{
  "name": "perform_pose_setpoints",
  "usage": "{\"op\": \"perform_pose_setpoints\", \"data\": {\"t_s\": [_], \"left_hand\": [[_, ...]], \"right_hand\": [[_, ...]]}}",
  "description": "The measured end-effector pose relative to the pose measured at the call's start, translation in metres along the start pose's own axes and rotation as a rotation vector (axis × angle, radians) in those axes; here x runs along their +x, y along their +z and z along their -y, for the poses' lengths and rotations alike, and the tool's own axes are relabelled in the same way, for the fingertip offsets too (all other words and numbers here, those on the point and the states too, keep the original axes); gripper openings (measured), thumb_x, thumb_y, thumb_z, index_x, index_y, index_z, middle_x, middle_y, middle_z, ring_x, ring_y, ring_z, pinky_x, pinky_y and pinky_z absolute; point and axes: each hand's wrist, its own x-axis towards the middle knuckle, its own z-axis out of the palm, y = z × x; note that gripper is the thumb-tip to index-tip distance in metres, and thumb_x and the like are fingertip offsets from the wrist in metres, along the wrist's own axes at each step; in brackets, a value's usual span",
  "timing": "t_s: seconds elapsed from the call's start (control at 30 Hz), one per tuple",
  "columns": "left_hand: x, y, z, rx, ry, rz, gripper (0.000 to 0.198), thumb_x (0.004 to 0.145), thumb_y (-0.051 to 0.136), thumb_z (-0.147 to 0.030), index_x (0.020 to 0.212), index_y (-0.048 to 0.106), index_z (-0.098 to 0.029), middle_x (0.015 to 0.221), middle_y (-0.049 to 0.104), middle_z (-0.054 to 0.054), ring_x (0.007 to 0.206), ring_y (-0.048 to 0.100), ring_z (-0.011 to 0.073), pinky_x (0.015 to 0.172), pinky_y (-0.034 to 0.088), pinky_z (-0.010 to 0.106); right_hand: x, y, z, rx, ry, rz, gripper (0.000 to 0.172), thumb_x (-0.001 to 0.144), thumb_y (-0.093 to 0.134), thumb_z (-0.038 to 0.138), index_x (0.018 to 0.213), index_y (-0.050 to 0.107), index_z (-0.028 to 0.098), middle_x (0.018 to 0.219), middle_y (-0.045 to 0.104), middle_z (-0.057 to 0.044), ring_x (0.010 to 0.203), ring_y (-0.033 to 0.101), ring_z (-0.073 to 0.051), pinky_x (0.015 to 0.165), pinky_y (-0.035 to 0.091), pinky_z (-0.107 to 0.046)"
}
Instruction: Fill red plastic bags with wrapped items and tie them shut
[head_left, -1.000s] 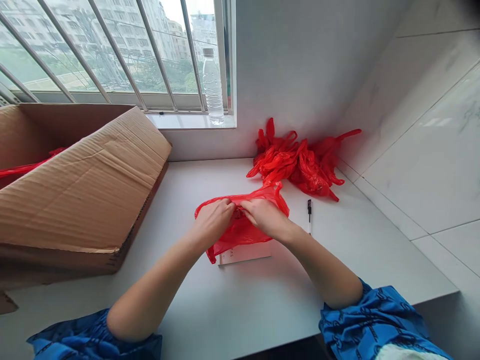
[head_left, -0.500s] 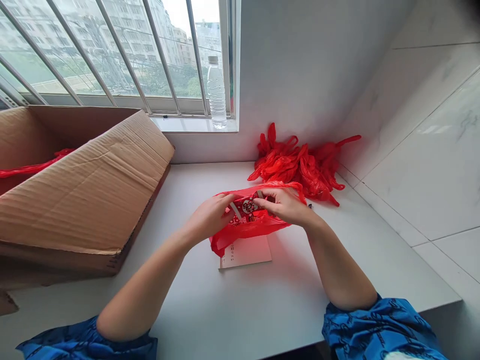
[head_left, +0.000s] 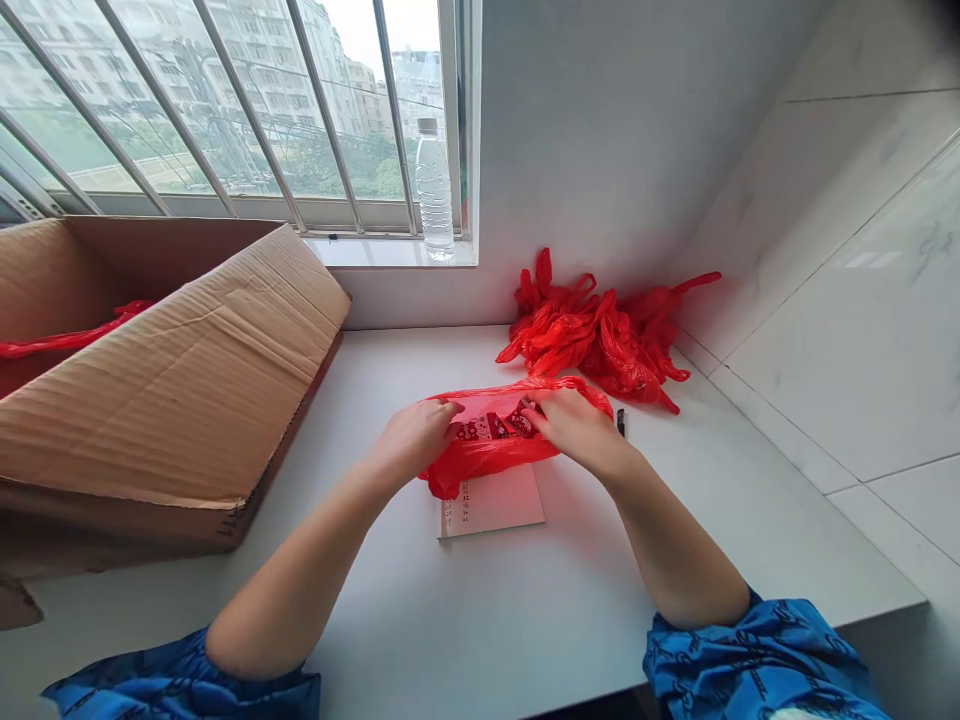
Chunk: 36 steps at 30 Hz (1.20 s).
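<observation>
A red plastic bag (head_left: 480,463) lies on the white table with its mouth spread open. Inside it show dark red packets with white patterns (head_left: 487,428), partly covered by the bag's sides. My left hand (head_left: 421,436) is closed at the bag's left edge, its fingertips hidden by the plastic. Reaching in from the right, my right hand (head_left: 576,425) has its thumb and fingers closed on a patterned packet; most of its fingers are out of sight. Under the bag, a pale sheet or notebook (head_left: 502,505) with handwritten marks sticks out towards me.
Crumpled red plastic bags (head_left: 592,330) lie heaped against the wall. A large cardboard box (head_left: 172,390) with red plastic inside stands at the left. A black pen (head_left: 621,422) is right of my right hand. A clear bottle (head_left: 435,195) stands on the windowsill.
Both hands have moved slightly lower in the view. The packets sit deeper in the bag, and the right hand has shifted with them. More of the pen shows.
</observation>
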Motion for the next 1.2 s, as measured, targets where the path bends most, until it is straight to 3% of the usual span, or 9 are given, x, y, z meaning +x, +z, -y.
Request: {"op": "perform_pose_setpoints", "data": {"t_s": [0.1, 0.2, 0.3, 0.4, 0.6, 0.73, 0.83, 1.0, 1.2], "left_hand": [[0.004, 0.015, 0.000, 0.097, -0.015, 0.015, 0.022, 0.088, 0.050, -0.024, 0.095, 0.070, -0.020, 0.082, 0.068, 0.009, 0.071, 0.065, 0.0232, 0.057, 0.039, 0.029], [0.005, 0.018, -0.002, 0.140, 0.032, 0.069, 0.021, 0.087, 0.053, -0.027, 0.099, 0.069, -0.020, 0.088, 0.067, 0.008, 0.074, 0.064, 0.0218, 0.056, 0.036, 0.028], [0.001, 0.008, -0.005, 0.087, 0.098, 0.133, 0.021, 0.086, 0.053, -0.025, 0.100, 0.068, -0.023, 0.091, 0.067, 0.005, 0.076, 0.063, 0.0196, 0.056, 0.034, 0.028], [-0.004, -0.009, -0.006, 0.021, 0.160, 0.152, 0.015, 0.088, 0.052, -0.026, 0.090, 0.067, -0.023, 0.090, 0.066, 0.004, 0.074, 0.060, 0.0178, 0.056, 0.034, 0.027], [-0.013, -0.038, -0.008, -0.019, 0.109, -0.057, 0.012, 0.091, 0.045, -0.025, 0.086, 0.055, -0.021, 0.084, 0.067, 0.003, 0.077, 0.060, 0.0189, 0.058, 0.034, 0.027], [-0.015, -0.042, -0.010, -0.067, 0.094, -0.180, 0.019, 0.097, 0.043, -0.037, 0.092, 0.051, -0.021, 0.083, 0.069, 0.000, 0.070, 0.062, 0.0175, 0.057, 0.035, 0.026], [-0.015, -0.043, -0.010, -0.197, 0.131, -0.187, 0.018, 0.098, 0.045, -0.039, 0.097, 0.051, -0.022, 0.093, 0.072, 0.000, 0.073, 0.065, 0.0158, 0.060, 0.039, 0.025], [-0.019, -0.043, -0.010, -0.381, 0.142, -0.081, 0.022, 0.094, 0.053, -0.043, 0.105, 0.050, -0.024, 0.095, 0.072, -0.002, 0.070, 0.064, 0.0137, 0.060, 0.042, 0.022], [-0.023, -0.037, -0.010, -0.186, 0.081, 0.184, 0.014, 0.091, 0.046, -0.032, 0.092, 0.056, -0.022, 0.069, 0.064, -0.001, 0.052, 0.052, 0.0137, 0.049, 0.031, 0.024]], "right_hand": [[-0.002, 0.007, 0.003, -0.078, 0.082, 0.047, 0.018, 0.093, 0.051, 0.027, 0.080, 0.062, 0.022, 0.077, 0.063, -0.004, 0.078, 0.059, -0.020, 0.058, 0.036, -0.027], [-0.004, 0.009, 0.005, -0.113, 0.161, 0.025, 0.017, 0.094, 0.051, 0.027, 0.100, 0.066, 0.023, 0.104, 0.068, -0.005, 0.099, 0.060, -0.021, 0.065, 0.042, -0.025], [-0.004, 0.008, 0.004, -0.169, 0.183, 0.049, 0.028, 0.096, 0.049, 0.027, 0.118, 0.064, 0.021, 0.118, 0.066, -0.007, 0.112, 0.058, -0.021, 0.074, 0.045, -0.025], [-0.002, 0.005, 0.001, -0.154, 0.109, 0.084, 0.034, 0.095, 0.049, 0.026, 0.126, 0.062, 0.022, 0.122, 0.067, -0.008, 0.114, 0.058, -0.021, 0.080, 0.046, -0.027], [-0.005, -0.005, 0.014, 0.068, 0.001, 0.147, 0.039, 0.090, 0.056, 0.023, 0.128, 0.061, 0.027, 0.115, 0.070, -0.003, 0.107, 0.062, -0.019, 0.081, 0.046, -0.027], [-0.006, -0.012, 0.026, 0.243, -0.124, 0.120, 0.038, 0.090, 0.064, 0.037, 0.126, 0.061, 0.025, 0.110, 0.071, -0.004, 0.097, 0.064, -0.021, 0.073, 0.047, -0.028], [-0.005, -0.016, 0.029, 0.375, -0.151, 0.055, 0.032, 0.098, 0.052, 0.042, 0.121, 0.063, 0.024, 0.103, 0.072, -0.005, 0.091, 0.065, -0.020, 0.071, 0.047, -0.028], [-0.003, -0.018, 0.026, 0.437, -0.175, -0.033, 0.029, 0.101, 0.046, 0.038, 0.116, 0.065, 0.022, 0.097, 0.073, -0.004, 0.085, 0.066, -0.018, 0.072, 0.047, -0.027], [-0.003, -0.014, 0.022, 0.449, -0.121, -0.058, 0.022, 0.101, 0.046, 0.035, 0.109, 0.062, 0.022, 0.088, 0.071, -0.002, 0.078, 0.063, -0.016, 0.069, 0.045, -0.027]]}}
